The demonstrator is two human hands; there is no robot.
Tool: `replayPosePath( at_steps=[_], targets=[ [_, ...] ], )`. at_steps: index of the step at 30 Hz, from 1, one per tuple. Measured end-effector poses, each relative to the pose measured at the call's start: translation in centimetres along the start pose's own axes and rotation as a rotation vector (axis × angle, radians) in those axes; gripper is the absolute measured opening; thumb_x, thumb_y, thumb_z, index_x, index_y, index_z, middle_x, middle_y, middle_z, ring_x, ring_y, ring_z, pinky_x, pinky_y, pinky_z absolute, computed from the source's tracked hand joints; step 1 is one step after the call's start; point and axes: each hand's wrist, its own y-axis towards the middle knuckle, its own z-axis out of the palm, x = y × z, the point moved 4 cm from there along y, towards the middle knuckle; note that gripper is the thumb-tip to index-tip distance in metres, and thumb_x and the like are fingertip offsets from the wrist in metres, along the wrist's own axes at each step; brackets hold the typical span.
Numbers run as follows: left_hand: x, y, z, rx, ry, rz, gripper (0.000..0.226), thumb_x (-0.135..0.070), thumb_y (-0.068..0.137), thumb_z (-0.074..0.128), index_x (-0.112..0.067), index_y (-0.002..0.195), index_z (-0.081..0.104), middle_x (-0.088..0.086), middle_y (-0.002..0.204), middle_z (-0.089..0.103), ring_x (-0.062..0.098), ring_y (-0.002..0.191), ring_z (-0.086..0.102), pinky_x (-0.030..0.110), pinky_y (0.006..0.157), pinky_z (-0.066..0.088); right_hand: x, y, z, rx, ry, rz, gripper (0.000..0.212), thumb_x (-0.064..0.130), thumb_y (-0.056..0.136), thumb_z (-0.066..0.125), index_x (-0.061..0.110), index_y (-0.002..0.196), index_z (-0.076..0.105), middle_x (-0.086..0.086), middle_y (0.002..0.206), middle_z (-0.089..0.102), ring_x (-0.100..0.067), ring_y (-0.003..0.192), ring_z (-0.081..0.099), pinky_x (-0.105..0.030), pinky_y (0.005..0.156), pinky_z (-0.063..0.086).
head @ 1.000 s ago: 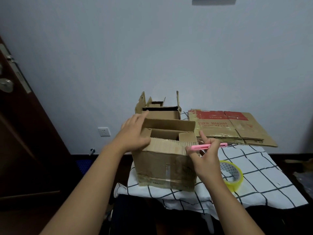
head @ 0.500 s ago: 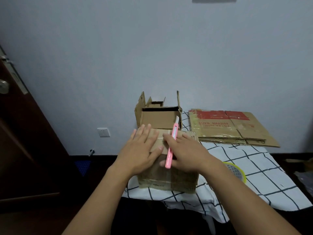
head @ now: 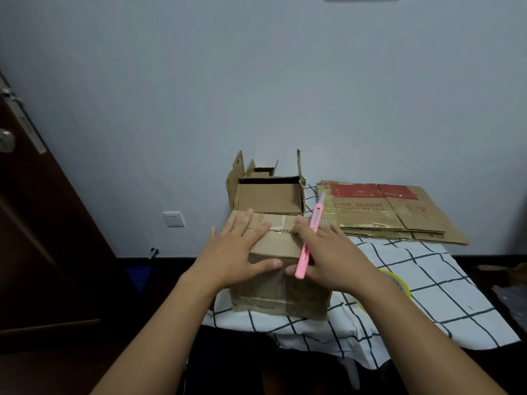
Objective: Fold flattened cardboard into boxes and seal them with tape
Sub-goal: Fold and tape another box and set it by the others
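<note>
A brown cardboard box stands at the near left of the table, its top flaps folded down. My left hand lies flat on the left flap with fingers spread. My right hand presses on the right flap and holds a pink utility knife between thumb and fingers, its blade end pointing away. A roll of yellow tape sits on the cloth, mostly hidden behind my right forearm. Flattened cardboard lies stacked at the far right.
A second box with upright open flaps stands just behind the first. The table wears a white checked cloth. A dark door stands at the left. The wall is right behind the table.
Both hands folded the top flaps down and now press them flat. My right hand swung the knife from lying sideways to pointing away over the box top.
</note>
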Motion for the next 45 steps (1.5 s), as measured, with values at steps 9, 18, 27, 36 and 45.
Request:
replayPosePath(
  at_steps=[9,18,27,36,45],
  targets=[
    [-0.5,-0.2,-1.6,-0.116,-0.112,-0.072,0.092,-0.089,0.069,0.044,-0.054,0.151,0.020,-0.009,0.166,-0.001,0.026,0.150,0.008,0.051,0.117,0.024,-1.9,-1.9,-1.4,-0.156,0.429,0.217,0.074,0.055,0.076,0.076,0.033,0.133,0.036,-0.001,0.112,0.058,-0.019,0.092,0.058,-0.036,0.079,0.052],
    [-2.4,0.6,-0.2,-0.079,-0.079,-0.137,0.085,-0.084,0.078,0.040,-0.050,0.153,0.017,-0.004,0.166,0.009,0.033,0.151,0.005,0.053,0.117,0.024,-4.8,-1.3,-0.3,-0.103,0.497,0.208,0.072,0.045,0.076,0.081,0.030,0.134,0.040,0.004,0.114,0.059,-0.018,0.095,0.059,-0.031,0.075,0.046],
    [-3.1,1.5,1.0,-0.153,0.121,-0.003,0.074,-0.071,0.095,0.021,-0.037,0.158,0.004,0.000,0.167,0.001,0.021,0.153,-0.001,0.042,0.122,-0.005,-13.1,-10.2,2.5,-0.133,0.573,0.488,0.065,0.049,0.077,0.078,0.028,0.130,0.046,0.002,0.134,0.056,-0.009,0.105,0.057,-0.024,0.083,0.045],
    [-3.9,1.5,1.2,-0.154,0.073,0.031,0.073,-0.069,0.085,0.013,-0.047,0.154,0.010,-0.006,0.166,0.009,0.019,0.153,0.008,0.043,0.122,0.005,-15.3,-14.5,7.5,0.100,0.179,0.367,0.047,0.013,0.077,0.065,0.032,0.119,0.060,-0.002,0.118,0.055,-0.030,0.103,0.059,-0.030,0.084,0.044],
    [-4.4,1.0,0.6,-0.113,0.018,0.014,0.074,-0.077,0.088,0.019,-0.045,0.155,0.014,-0.010,0.165,0.012,0.018,0.152,0.012,0.044,0.122,0.010,-14.7,-14.2,8.4,0.049,0.116,0.410,0.042,0.020,0.078,0.067,0.030,0.118,0.056,-0.008,0.125,0.055,-0.029,0.125,0.042,-0.034,0.091,0.044]
  ],
)
